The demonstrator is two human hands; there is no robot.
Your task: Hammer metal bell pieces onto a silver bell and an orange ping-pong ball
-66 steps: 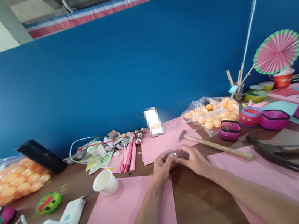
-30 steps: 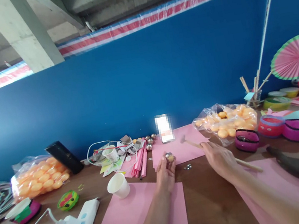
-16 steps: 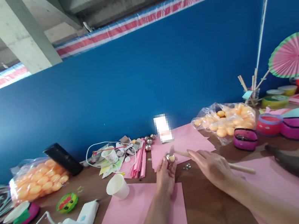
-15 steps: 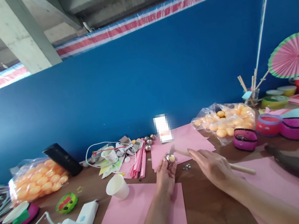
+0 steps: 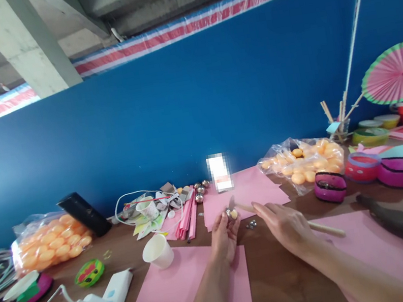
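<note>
Left hand (image 5: 223, 237) seemingly around silvery ball (image 5: 231, 214)

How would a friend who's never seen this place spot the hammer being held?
Below the long blue wall is a brown table, and above it the right hand grips the hammer. Its small head is close to the shiny round object in the left hand. A slim, pale wooden handle sets it apart from the larger, dark hammer lying to its right.

No writing, label, brand, number or sign is legible here.
</note>
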